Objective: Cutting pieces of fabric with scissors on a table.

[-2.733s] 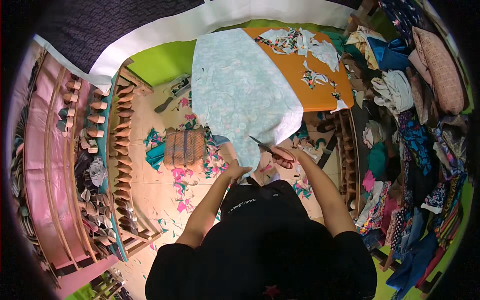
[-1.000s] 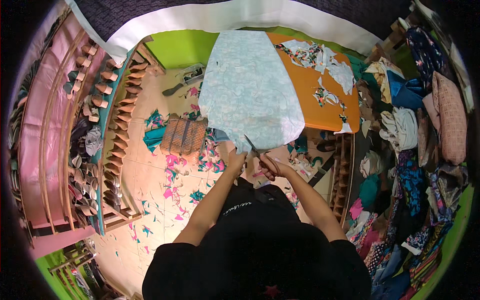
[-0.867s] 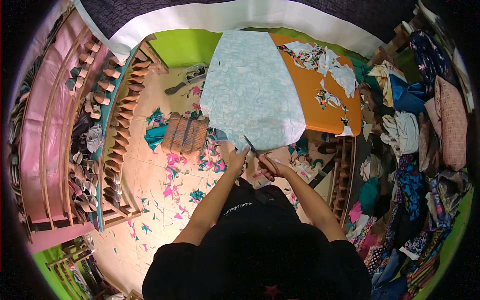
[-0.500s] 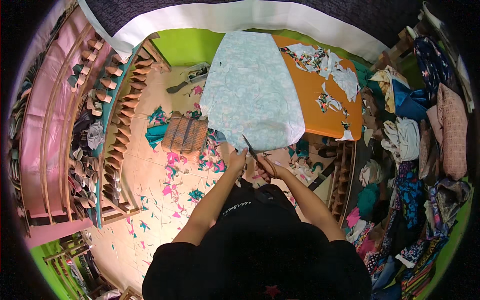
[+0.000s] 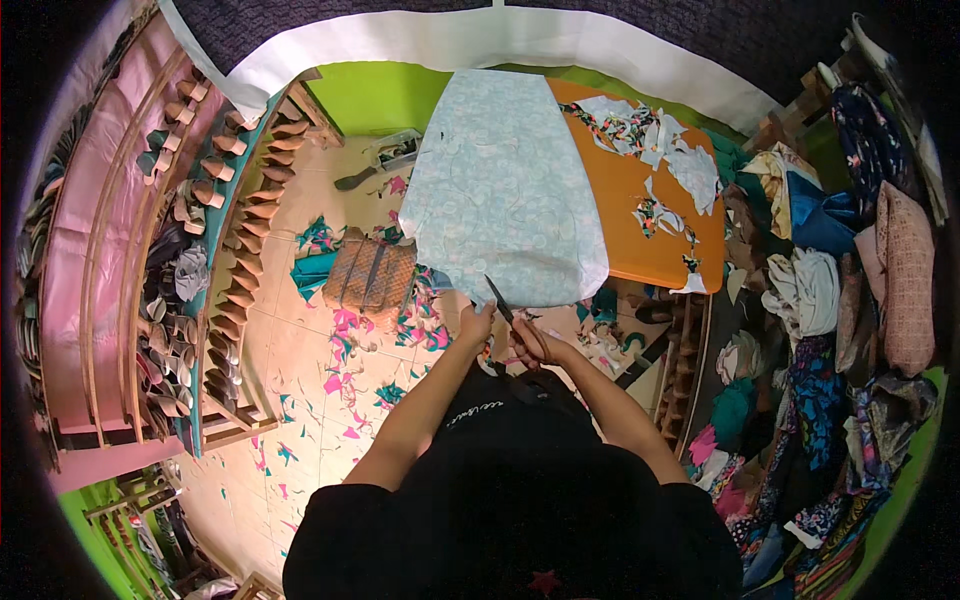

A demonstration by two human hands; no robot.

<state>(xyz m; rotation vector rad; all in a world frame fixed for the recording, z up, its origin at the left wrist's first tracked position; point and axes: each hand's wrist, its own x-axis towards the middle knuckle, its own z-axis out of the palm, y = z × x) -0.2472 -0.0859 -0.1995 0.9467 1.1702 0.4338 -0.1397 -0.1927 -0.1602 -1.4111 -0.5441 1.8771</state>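
A large pale blue patterned cloth lies spread over an orange table, its near edge hanging toward me. My right hand grips a pair of scissors whose blades point up at the cloth's near edge. My left hand pinches that hanging edge just left of the blades.
Cloth scraps lie on the orange table's far side. A woven basket stands on the tiled floor among pink and teal offcuts. Wooden racks line the left; stacks of folded fabric fill the right.
The view has shifted slightly. My hands stay at the cloth's near edge, the scissors still angled up into it; earlier the right hand held them further right.
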